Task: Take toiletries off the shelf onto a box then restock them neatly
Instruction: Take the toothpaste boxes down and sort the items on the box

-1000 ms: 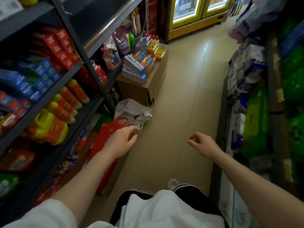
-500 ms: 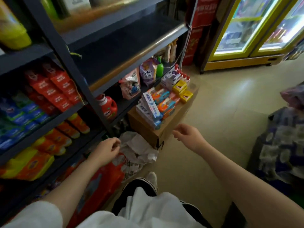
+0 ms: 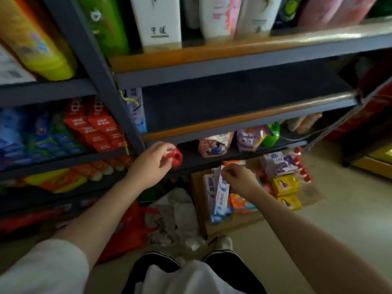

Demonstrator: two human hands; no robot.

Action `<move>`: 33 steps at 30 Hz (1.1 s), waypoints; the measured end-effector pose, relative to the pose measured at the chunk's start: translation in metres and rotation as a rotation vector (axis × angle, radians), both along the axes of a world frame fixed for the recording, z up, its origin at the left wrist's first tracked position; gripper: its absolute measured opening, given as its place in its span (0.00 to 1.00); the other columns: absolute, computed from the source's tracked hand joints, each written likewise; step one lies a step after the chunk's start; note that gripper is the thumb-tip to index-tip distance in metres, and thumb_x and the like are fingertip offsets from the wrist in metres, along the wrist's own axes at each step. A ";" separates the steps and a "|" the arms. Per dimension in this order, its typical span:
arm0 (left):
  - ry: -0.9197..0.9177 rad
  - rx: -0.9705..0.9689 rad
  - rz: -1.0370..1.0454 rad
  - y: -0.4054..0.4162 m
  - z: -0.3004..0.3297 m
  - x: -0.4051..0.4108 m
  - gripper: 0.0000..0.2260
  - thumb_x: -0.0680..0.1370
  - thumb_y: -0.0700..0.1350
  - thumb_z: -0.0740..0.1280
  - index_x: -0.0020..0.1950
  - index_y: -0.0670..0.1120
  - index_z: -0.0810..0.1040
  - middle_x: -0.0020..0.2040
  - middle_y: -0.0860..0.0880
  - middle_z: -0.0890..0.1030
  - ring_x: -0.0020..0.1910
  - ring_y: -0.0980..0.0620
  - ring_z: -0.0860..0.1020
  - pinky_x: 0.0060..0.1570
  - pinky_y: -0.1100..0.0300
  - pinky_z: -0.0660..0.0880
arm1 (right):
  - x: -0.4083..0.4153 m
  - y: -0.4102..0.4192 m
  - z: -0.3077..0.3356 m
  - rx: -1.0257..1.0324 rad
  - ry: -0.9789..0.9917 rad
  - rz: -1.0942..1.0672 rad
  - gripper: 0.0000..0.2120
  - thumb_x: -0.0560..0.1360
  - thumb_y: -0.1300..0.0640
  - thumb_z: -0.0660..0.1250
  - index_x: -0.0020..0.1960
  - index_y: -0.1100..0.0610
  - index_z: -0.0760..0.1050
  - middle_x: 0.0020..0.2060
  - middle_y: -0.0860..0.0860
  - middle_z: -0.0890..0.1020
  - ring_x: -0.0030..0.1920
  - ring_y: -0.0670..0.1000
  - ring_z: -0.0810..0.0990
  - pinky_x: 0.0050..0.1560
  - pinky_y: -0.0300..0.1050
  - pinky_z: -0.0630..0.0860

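A cardboard box (image 3: 198, 206) stands on the floor below the shelves, loaded with toiletries: blue-white toothpaste boxes (image 3: 220, 194), orange packs (image 3: 239, 201), yellow boxes (image 3: 285, 185), purple-white boxes (image 3: 275, 164) and red-capped bottles (image 3: 301, 166). My right hand (image 3: 237, 180) pinches the top end of one toothpaste box, which stands tilted on its end. My left hand (image 3: 150, 164) hovers with loosely curled fingers in front of a red bottle (image 3: 177, 159) on the low shelf and holds nothing. The dark middle shelf (image 3: 233, 102) above carries no goods.
Shampoo bottles (image 3: 214, 15) line the top shelf. Pouches (image 3: 247, 139) and a green bottle (image 3: 271, 134) sit on the low shelf. Red boxes (image 3: 95, 128) fill the left bay. A white plastic bag (image 3: 176, 211) and red bag (image 3: 129, 228) lie on the floor. A yellow fridge base (image 3: 377, 164) stands at right.
I have moved up to the cardboard box and the view has lifted to the shelves. My right hand reached to the box and took a toothpaste box by its top; my left hand rose.
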State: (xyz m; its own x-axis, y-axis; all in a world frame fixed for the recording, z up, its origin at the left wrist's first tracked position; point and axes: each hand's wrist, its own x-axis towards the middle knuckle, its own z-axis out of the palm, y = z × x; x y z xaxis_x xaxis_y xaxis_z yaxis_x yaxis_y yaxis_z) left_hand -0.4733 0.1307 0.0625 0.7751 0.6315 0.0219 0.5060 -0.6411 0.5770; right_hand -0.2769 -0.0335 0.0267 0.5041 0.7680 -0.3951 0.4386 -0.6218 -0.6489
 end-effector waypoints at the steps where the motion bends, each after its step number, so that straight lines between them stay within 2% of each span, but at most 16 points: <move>1: 0.000 0.027 0.059 0.003 -0.002 -0.001 0.13 0.76 0.39 0.65 0.61 0.44 0.74 0.58 0.48 0.74 0.56 0.49 0.75 0.53 0.55 0.73 | 0.004 0.017 0.005 0.026 0.009 0.076 0.04 0.77 0.55 0.62 0.46 0.53 0.75 0.40 0.51 0.78 0.43 0.52 0.77 0.40 0.42 0.70; 4: 0.068 0.124 0.238 0.007 -0.003 -0.010 0.16 0.75 0.40 0.67 0.62 0.41 0.74 0.63 0.44 0.72 0.62 0.44 0.71 0.61 0.55 0.67 | 0.005 0.070 0.014 0.130 -0.011 0.312 0.08 0.78 0.57 0.62 0.54 0.57 0.76 0.44 0.52 0.78 0.45 0.50 0.76 0.41 0.37 0.66; 7: 0.165 0.217 0.370 0.011 -0.007 -0.025 0.21 0.75 0.43 0.67 0.68 0.42 0.70 0.69 0.44 0.66 0.67 0.43 0.66 0.65 0.51 0.64 | -0.009 0.121 0.015 0.224 -0.048 0.451 0.13 0.78 0.58 0.61 0.61 0.58 0.73 0.54 0.56 0.79 0.54 0.55 0.77 0.51 0.42 0.70; 11: 0.331 0.353 0.326 0.023 -0.018 -0.035 0.29 0.75 0.43 0.67 0.73 0.41 0.62 0.75 0.42 0.57 0.73 0.41 0.60 0.68 0.48 0.61 | -0.032 0.188 0.008 0.307 -0.113 0.632 0.21 0.79 0.61 0.56 0.72 0.58 0.61 0.69 0.58 0.67 0.68 0.59 0.66 0.67 0.50 0.64; 14: 0.441 0.462 0.261 0.031 -0.025 -0.039 0.33 0.72 0.42 0.69 0.74 0.40 0.60 0.76 0.41 0.55 0.73 0.42 0.57 0.68 0.47 0.58 | -0.042 0.228 -0.004 0.308 -0.215 0.747 0.28 0.78 0.65 0.55 0.75 0.52 0.53 0.75 0.54 0.55 0.72 0.60 0.59 0.68 0.54 0.64; 17: 0.463 0.533 0.219 0.041 -0.034 -0.048 0.36 0.70 0.42 0.70 0.74 0.42 0.57 0.76 0.44 0.54 0.73 0.44 0.54 0.68 0.49 0.55 | -0.046 0.255 -0.013 0.247 -0.223 0.763 0.25 0.80 0.60 0.53 0.75 0.48 0.53 0.76 0.51 0.49 0.73 0.61 0.57 0.66 0.55 0.65; 20: 0.474 0.621 0.175 0.050 -0.036 -0.057 0.35 0.70 0.41 0.69 0.74 0.42 0.56 0.76 0.44 0.55 0.73 0.45 0.56 0.71 0.51 0.54 | -0.051 0.258 -0.007 0.253 -0.368 0.729 0.19 0.81 0.51 0.50 0.72 0.45 0.61 0.76 0.49 0.52 0.70 0.61 0.62 0.61 0.56 0.70; 22: 0.463 0.648 0.141 0.056 -0.038 -0.061 0.36 0.71 0.41 0.68 0.75 0.42 0.55 0.76 0.44 0.54 0.73 0.44 0.56 0.71 0.52 0.51 | -0.051 0.254 -0.005 0.262 -0.388 0.642 0.17 0.81 0.49 0.51 0.69 0.46 0.66 0.74 0.51 0.60 0.67 0.60 0.67 0.57 0.54 0.72; 23: 0.465 0.654 0.128 0.058 -0.039 -0.063 0.36 0.71 0.41 0.68 0.75 0.42 0.54 0.76 0.45 0.53 0.73 0.44 0.55 0.71 0.52 0.51 | -0.051 0.253 -0.004 0.279 -0.330 0.573 0.16 0.81 0.49 0.52 0.67 0.49 0.68 0.70 0.54 0.66 0.63 0.61 0.71 0.54 0.53 0.73; 25: 0.460 0.662 0.113 0.062 -0.041 -0.064 0.37 0.71 0.41 0.68 0.75 0.42 0.53 0.76 0.46 0.51 0.73 0.44 0.55 0.71 0.51 0.52 | -0.055 0.258 0.000 0.293 -0.053 0.341 0.15 0.79 0.50 0.58 0.63 0.56 0.67 0.59 0.57 0.75 0.55 0.58 0.77 0.46 0.48 0.75; 27: 0.452 0.656 0.101 0.064 -0.042 -0.065 0.36 0.70 0.40 0.68 0.75 0.43 0.54 0.76 0.46 0.52 0.73 0.44 0.56 0.71 0.50 0.54 | -0.061 0.273 0.004 0.213 0.234 0.046 0.21 0.76 0.53 0.64 0.64 0.59 0.62 0.58 0.56 0.76 0.53 0.53 0.76 0.37 0.40 0.71; 28: 0.445 0.653 0.096 0.064 -0.043 -0.065 0.36 0.70 0.40 0.68 0.74 0.43 0.55 0.76 0.46 0.52 0.73 0.44 0.56 0.71 0.49 0.55 | -0.065 0.280 0.006 0.147 0.294 -0.043 0.24 0.75 0.53 0.66 0.65 0.60 0.60 0.59 0.55 0.75 0.55 0.53 0.75 0.36 0.37 0.68; 30: 0.427 0.643 0.085 0.065 -0.042 -0.067 0.35 0.71 0.40 0.68 0.74 0.43 0.55 0.75 0.45 0.52 0.73 0.44 0.56 0.71 0.49 0.55 | -0.068 0.291 0.005 0.086 0.328 -0.102 0.27 0.73 0.53 0.69 0.65 0.62 0.63 0.60 0.55 0.75 0.54 0.53 0.76 0.39 0.38 0.69; 33: 0.333 0.630 0.064 0.064 -0.043 -0.066 0.29 0.73 0.41 0.64 0.72 0.41 0.60 0.75 0.43 0.56 0.73 0.44 0.57 0.71 0.51 0.54 | -0.056 0.281 0.013 0.150 0.479 -0.141 0.18 0.71 0.54 0.71 0.57 0.61 0.74 0.50 0.56 0.80 0.46 0.52 0.79 0.44 0.44 0.77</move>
